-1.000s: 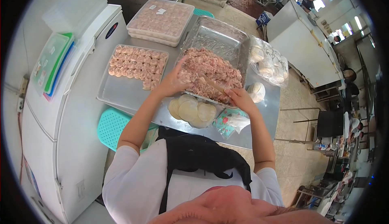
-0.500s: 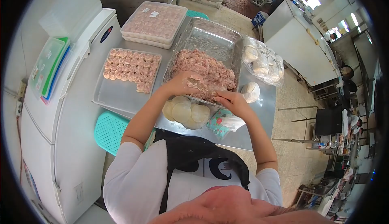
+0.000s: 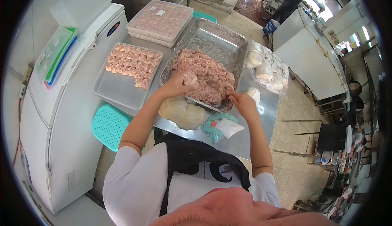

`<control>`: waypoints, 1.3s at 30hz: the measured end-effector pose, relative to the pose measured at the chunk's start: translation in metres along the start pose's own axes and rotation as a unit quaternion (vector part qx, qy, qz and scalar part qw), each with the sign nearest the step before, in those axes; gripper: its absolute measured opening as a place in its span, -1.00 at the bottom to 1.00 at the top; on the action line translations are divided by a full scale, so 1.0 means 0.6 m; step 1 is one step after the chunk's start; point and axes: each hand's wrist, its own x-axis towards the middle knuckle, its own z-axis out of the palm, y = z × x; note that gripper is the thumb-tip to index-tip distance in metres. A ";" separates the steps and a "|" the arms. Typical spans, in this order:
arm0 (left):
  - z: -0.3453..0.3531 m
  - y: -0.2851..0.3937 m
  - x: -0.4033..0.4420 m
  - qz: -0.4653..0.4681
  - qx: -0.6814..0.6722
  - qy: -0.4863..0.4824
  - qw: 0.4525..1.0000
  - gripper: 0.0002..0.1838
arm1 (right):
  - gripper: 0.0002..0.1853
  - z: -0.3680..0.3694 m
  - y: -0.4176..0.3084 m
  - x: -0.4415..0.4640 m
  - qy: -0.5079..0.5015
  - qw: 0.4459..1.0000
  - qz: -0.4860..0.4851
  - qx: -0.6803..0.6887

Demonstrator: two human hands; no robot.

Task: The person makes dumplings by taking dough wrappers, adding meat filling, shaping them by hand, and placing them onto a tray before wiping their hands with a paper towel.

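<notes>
Steel table (image 3: 267,115) beside white freezer (image 3: 77,136) — left fingers (image 3: 191,88) curled round meat-filled dumpling (image 3: 190,79); right fingers (image 3: 232,96) nearly closed, hold unclear.

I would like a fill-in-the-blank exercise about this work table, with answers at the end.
The ground meat lies in a ____ pan.
The open tray sits to the ____ of the pan.
The person wears a ____ apron.
The round wrappers lie on the ____.

Answers: metal; left; black; table.

Bright; window glare; curved, dark edges
</notes>
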 end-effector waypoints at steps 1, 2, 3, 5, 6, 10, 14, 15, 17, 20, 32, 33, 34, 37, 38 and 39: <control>0.008 0.013 -0.005 0.102 0.043 0.042 0.993 -0.53 | -0.66 -0.014 0.010 -0.010 0.022 0.997 -0.002 0.069; 0.018 0.027 -0.006 0.203 0.086 0.084 0.972 -0.55 | -0.64 -0.028 0.016 -0.018 0.044 0.990 -0.006 0.136; 0.024 0.036 -0.008 0.230 0.109 0.087 0.963 -0.57 | -0.63 -0.042 0.009 -0.025 0.022 0.978 -0.014 0.209; 0.034 0.051 -0.014 0.212 0.135 0.055 0.966 -0.60 | -0.61 -0.050 -0.019 -0.036 -0.025 0.935 -0.028 0.352; 0.037 0.054 -0.016 0.166 0.138 0.019 0.976 -0.61 | -0.61 -0.034 -0.032 -0.033 -0.041 0.940 -0.049 0.336; 0.040 0.046 0.003 0.186 0.206 -0.058 0.959 -0.66 | -0.64 0.000 -0.027 -0.013 -0.069 0.949 -0.128 0.279; 0.060 0.008 0.002 0.068 0.111 0.046 0.990 -0.66 | -0.68 -0.007 -0.020 -0.013 0.069 0.978 -0.165 0.108; 0.063 -0.016 0.008 0.065 0.048 0.090 0.993 -0.66 | -0.69 -0.010 -0.037 -0.020 0.108 0.982 -0.142 0.062; 0.055 -0.040 0.022 0.082 0.084 0.074 0.990 -0.63 | -0.70 0.026 -0.038 -0.008 0.092 0.981 -0.152 0.074; 0.053 -0.072 0.011 0.071 0.145 0.104 0.981 -0.62 | -0.71 0.051 0.005 0.000 0.052 0.992 -0.113 -0.007; 0.040 0.065 -0.052 0.201 0.190 0.000 0.961 -0.66 | -0.65 -0.043 -0.060 -0.043 -0.012 0.960 -0.188 0.209; 0.036 0.061 -0.051 0.193 0.216 -0.012 0.957 -0.67 | -0.66 -0.040 -0.064 -0.040 -0.013 0.957 -0.205 0.203; 0.035 0.046 -0.050 0.190 0.197 0.012 0.962 -0.68 | -0.67 -0.059 -0.078 -0.046 0.009 0.973 -0.181 0.143; 0.020 0.024 -0.058 0.171 0.153 0.046 0.972 -0.69 | -0.70 -0.093 -0.121 -0.061 0.071 0.987 -0.146 0.010; 0.011 0.027 -0.061 0.159 0.147 0.026 0.976 -0.69 | -0.70 -0.079 -0.140 -0.067 0.086 0.984 -0.157 -0.003; 0.005 0.033 -0.064 0.148 0.140 0.005 0.979 -0.69 | -0.71 -0.068 -0.154 -0.069 0.102 0.981 -0.167 -0.016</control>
